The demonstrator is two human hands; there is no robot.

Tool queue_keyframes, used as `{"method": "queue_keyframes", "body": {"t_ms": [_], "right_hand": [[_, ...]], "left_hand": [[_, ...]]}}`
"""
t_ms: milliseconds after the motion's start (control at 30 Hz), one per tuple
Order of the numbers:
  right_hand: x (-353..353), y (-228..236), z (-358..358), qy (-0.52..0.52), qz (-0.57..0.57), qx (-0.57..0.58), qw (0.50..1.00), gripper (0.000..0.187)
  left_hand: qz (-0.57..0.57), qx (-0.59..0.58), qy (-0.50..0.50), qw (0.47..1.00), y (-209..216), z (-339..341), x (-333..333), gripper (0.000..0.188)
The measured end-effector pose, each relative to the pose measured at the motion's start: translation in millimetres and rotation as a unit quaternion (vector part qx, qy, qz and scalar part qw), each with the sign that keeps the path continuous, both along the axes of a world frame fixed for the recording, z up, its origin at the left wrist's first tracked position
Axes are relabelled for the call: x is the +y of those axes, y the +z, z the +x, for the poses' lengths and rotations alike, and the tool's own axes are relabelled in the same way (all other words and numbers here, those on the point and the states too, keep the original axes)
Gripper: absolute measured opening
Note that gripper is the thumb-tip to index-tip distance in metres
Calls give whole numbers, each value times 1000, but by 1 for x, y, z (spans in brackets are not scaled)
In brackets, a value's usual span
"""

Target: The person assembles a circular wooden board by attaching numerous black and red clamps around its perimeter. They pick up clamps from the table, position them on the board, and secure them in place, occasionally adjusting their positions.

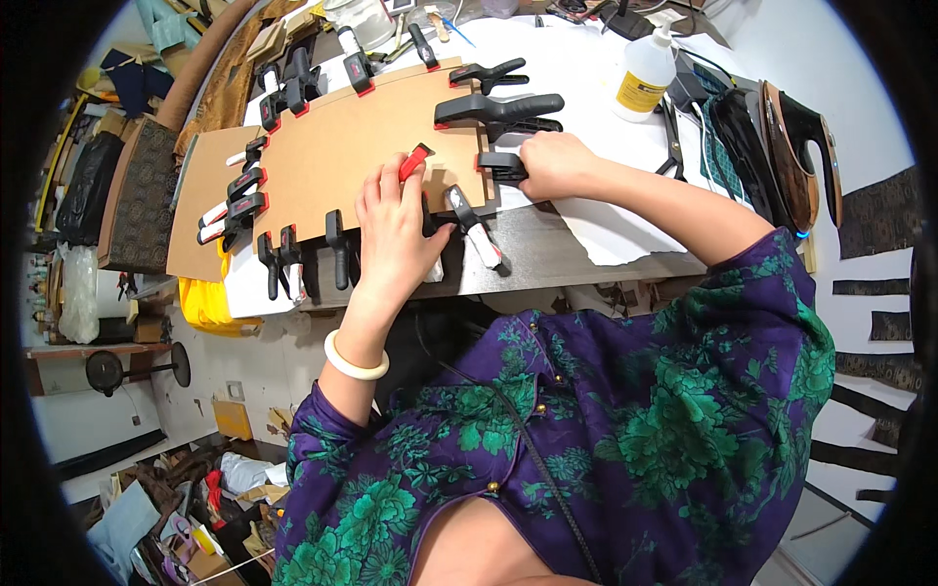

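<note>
A flat brown board (337,146) lies on the table, with several black spring clamps with red jaw pads gripping its edges. My right hand (555,166) is closed round the handles of a spring clamp (503,164) at the board's right edge. My left hand (396,220) rests on the board near its front edge, fingers stretched out. By its fingertips is a small red piece with a dark tip (417,160), its kind unclear. Beside the left thumb, a clamp with a white-wrapped handle (474,230) sits on the front edge; another clamp is partly hidden under the hand.
A white squeeze bottle with a yellow label (645,73) stands at the back right, near black scissors (671,137). An iron (806,146) stands at the far right. White paper (616,220) covers part of the grey table. Another brown board (200,205) lies left.
</note>
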State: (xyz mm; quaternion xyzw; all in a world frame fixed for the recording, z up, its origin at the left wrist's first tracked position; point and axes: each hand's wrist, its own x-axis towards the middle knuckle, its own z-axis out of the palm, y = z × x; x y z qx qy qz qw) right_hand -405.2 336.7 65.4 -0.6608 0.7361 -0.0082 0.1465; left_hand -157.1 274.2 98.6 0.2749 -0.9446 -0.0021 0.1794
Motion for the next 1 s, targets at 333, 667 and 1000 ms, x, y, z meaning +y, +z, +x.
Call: {"method": "queue_keyframes", "body": {"t_ms": [333,667,1000], "right_hand": [[-15,23,14,46,15,-22,999,36],[68,52,95,-12,-366,-210,907,28],[57,28,164,-5,-110,-690,716,43]], "left_hand": [[100,234,8,967,0,26,0,44],[556,535,1,636,15,74,51,62],[257,331,-12,908,14,75,59,66]]}}
